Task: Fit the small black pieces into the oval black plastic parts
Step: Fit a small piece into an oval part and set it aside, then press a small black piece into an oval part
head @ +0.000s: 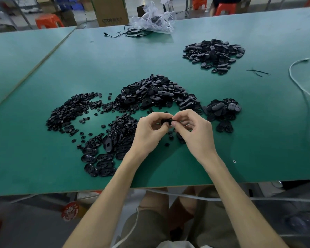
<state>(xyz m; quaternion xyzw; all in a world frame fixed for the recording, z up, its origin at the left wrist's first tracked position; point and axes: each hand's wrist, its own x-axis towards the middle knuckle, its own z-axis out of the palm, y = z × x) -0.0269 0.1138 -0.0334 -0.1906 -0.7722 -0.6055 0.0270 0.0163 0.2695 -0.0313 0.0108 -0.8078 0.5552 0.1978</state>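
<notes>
Both hands meet above the table [43,68], a little in from the middle of its near edge. The left hand [149,130] and the right hand [195,131] each pinch one black part [166,121] between curled fingertips and thumb, one from either end. Probably one hand steadies an oval while the other presses a small piece home. Whether that piece is seated I cannot tell, as the fingers hide it.

The stock lies within easy reach. The small pieces [70,111] spread toward the left edge, and the loose ovals [156,92] are heaped just beyond the hands. A row of ovals [100,161] lies flat by the near edge, left of the left wrist, likely staged for filling. The pile [213,52] toward the far right corner sits well apart, perhaps finished work.
</notes>
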